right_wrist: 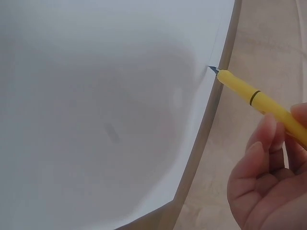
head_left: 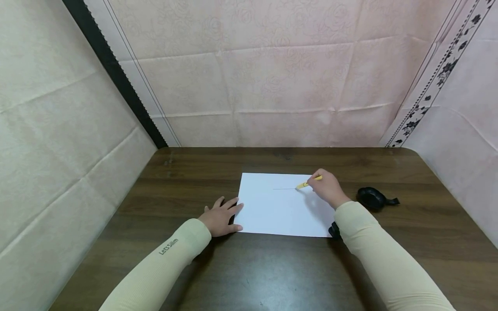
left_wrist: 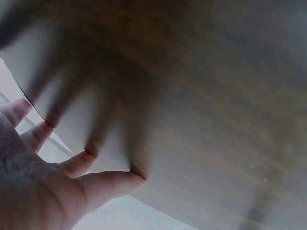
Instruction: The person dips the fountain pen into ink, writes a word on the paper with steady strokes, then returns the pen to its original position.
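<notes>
A white sheet of paper [head_left: 272,211] lies on the brown wooden table [head_left: 186,172]. My right hand [head_left: 326,186] pinches a yellow fountain pen [right_wrist: 240,88], and its dark nib meets the paper near the upper right. A thin straight line [head_left: 283,188] runs leftward from the nib. With fingers spread, my left hand [head_left: 222,217] rests at the sheet's left edge, its fingertips touching the paper's border. In the left wrist view the palm and several fingers [left_wrist: 112,184] show against the table top.
Right of the paper sits a rounded black object [head_left: 371,198] with a short tail; its kind is unclear. Another small black item [head_left: 333,230] shows beneath the right wrist. Pale cloth [head_left: 280,86] hangs behind the table and along both sides.
</notes>
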`<state>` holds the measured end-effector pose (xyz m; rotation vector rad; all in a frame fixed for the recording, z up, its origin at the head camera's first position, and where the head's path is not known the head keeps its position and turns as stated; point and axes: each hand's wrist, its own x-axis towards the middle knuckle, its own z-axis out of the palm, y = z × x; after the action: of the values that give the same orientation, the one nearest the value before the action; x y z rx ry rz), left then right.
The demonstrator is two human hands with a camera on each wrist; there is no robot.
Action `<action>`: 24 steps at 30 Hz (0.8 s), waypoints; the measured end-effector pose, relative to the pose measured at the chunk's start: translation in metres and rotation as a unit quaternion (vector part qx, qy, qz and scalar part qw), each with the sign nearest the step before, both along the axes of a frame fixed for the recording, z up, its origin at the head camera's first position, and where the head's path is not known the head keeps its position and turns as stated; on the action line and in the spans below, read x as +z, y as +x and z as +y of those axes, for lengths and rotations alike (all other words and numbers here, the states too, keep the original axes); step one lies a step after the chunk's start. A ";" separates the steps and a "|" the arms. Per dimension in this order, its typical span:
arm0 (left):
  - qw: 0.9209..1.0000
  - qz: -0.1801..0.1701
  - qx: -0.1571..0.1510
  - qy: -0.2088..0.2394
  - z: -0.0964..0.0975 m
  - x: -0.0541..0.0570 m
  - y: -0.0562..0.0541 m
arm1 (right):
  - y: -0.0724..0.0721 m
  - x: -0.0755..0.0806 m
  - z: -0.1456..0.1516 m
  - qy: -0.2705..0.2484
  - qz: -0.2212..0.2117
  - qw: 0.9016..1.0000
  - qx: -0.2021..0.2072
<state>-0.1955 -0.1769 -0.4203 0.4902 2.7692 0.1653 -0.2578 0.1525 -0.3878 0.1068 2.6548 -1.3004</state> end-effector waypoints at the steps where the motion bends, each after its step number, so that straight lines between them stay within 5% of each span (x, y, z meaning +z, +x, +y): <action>1: 1.000 0.000 0.000 0.001 0.000 0.000 0.000 | 0.000 0.000 0.001 0.001 -0.001 1.000 -0.001; 24: 1.000 0.002 0.001 -0.002 0.000 -0.001 0.000 | 0.000 -0.001 0.012 0.014 0.002 1.000 -0.007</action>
<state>-0.1955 -0.1769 -0.4210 0.4861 2.7737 0.1594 -0.2575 0.1643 -0.3885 0.1265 2.6803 -1.2700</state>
